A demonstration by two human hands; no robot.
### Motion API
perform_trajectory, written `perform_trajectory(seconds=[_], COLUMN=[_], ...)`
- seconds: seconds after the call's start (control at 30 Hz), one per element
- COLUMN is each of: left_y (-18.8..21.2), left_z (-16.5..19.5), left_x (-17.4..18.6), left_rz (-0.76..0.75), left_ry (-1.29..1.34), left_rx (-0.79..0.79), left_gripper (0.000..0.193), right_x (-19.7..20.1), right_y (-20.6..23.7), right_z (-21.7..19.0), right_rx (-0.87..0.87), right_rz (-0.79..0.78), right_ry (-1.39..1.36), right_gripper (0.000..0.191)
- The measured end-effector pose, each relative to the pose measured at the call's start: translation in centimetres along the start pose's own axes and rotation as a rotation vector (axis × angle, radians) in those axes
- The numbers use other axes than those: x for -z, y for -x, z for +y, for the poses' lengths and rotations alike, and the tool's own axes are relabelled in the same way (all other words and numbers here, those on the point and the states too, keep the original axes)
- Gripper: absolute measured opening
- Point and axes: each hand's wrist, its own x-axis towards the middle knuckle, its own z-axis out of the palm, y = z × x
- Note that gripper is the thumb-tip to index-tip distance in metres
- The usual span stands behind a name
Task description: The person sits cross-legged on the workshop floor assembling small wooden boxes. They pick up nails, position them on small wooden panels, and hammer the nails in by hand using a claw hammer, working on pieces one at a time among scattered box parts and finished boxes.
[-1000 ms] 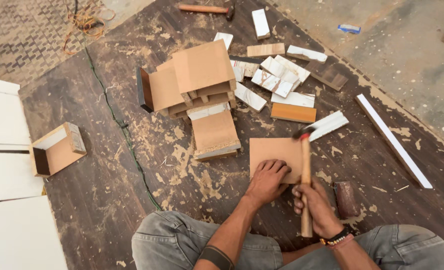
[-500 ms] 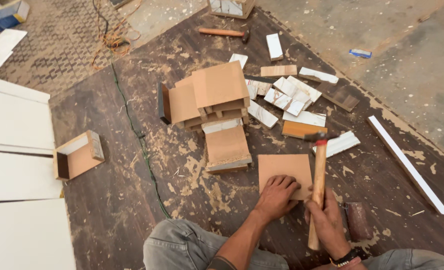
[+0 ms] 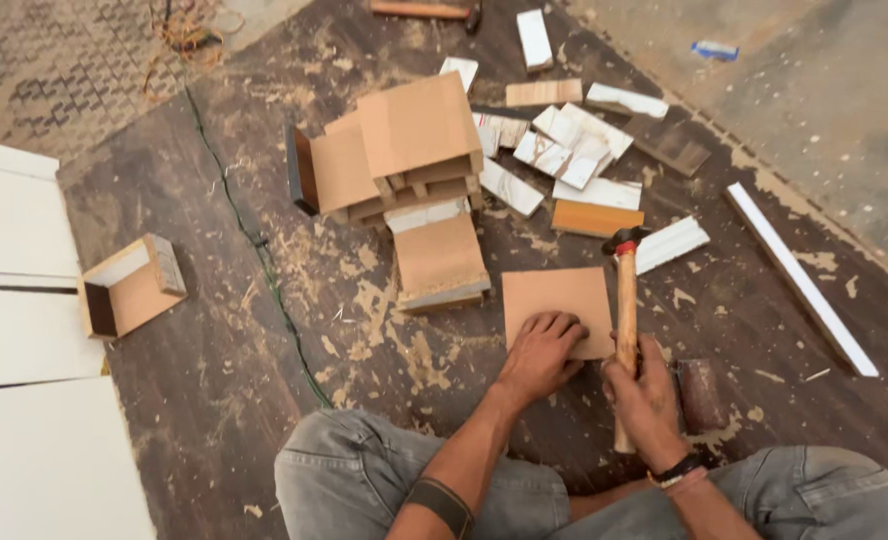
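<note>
I sit on a dark, worn board floor strewn with sawdust and offcuts. My left hand presses flat, fingers spread, on a square brown panel. My right hand is clenched around a wooden-handled hammer beside it. White boards lie left.

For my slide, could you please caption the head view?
Left hand presses a board; right hand holds a hammer.

Grey jeans, dark left armband, beaded bracelets on right wrist.
</note>
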Motion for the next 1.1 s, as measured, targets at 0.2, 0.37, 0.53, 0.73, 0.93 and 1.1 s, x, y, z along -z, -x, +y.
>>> perform_trajectory(seconds=[0.2,0.37,0.53,0.73,0.93,1.1], left_y=[-0.2,-0.1,-0.1,-0.3,-0.1,-0.3], left_z=[0.3,0.2,0.4,0.3,0.0,0.1], left_x=[0.4,0.2,0.3,0.3,-0.3,0.2], left_rz=[0.034,0.031,0.013,-0.012,0.017,0.031], left_ry=[0.016,0.019,0.007,0.008,-0.023,-0.022], left_rx=[-0.002,0.001,0.017,0.030,0.013,0.003], left_gripper=[0.049,0.048,0.048,0.049,0.051,0.049], right_x=[-0.2,0.0,0.2,0.0,0.0,0.0], right_y=[0.1,-0.4,-1.0,-0.8,-0.3,-1.1], right_z=[-0.2,0.8,1.2,0.0,0.1,1.1], right_rx=[0.370,0.165,-0.222,-0.103,-0.132,-0.207], right_rz=[0.046,0.013,-0.053,-0.031,-0.073,-0.088], right_ry=[-0.218,-0.258,-0.200,-0.158,-0.184,-0.086], right_gripper=[0.037,0.029,0.030,0.032,0.033,0.035])
